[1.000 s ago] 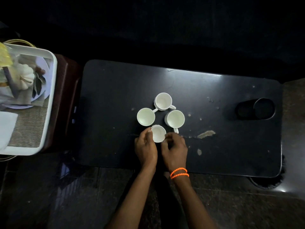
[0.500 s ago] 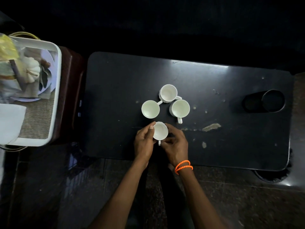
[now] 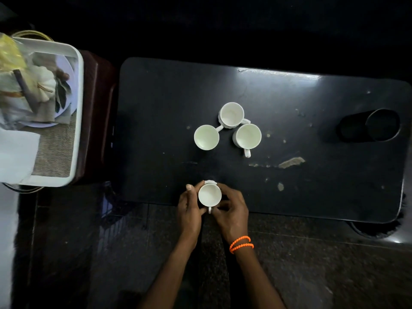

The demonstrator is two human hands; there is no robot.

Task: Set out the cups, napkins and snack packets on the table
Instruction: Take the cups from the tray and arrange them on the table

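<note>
A small white cup (image 3: 209, 195) sits at the near edge of the black table (image 3: 156, 103), its handle pointing toward me. My left hand (image 3: 189, 210) wraps its left side and my right hand (image 3: 231, 210), with an orange bead bracelet at the wrist, wraps its right side. Three more white cups stand clustered at the table's middle: one at the left (image 3: 206, 137), one at the back (image 3: 231, 114), one at the right (image 3: 248, 136). A white tray (image 3: 77, 121) at the left holds a white napkin (image 3: 15, 157) and a yellow packet (image 3: 10, 56).
The tray rests on a dark brown stand (image 3: 98, 117) left of the table and also carries a plate with pale items. A round cup-holder recess (image 3: 382, 124) sits in the table's right end. Worn patches mark the table top. Dark stone floor lies below.
Both hands have drawn the held cup away from the other three cups toward the table's near edge. The handle now points toward me. The camera view has shifted slightly.
</note>
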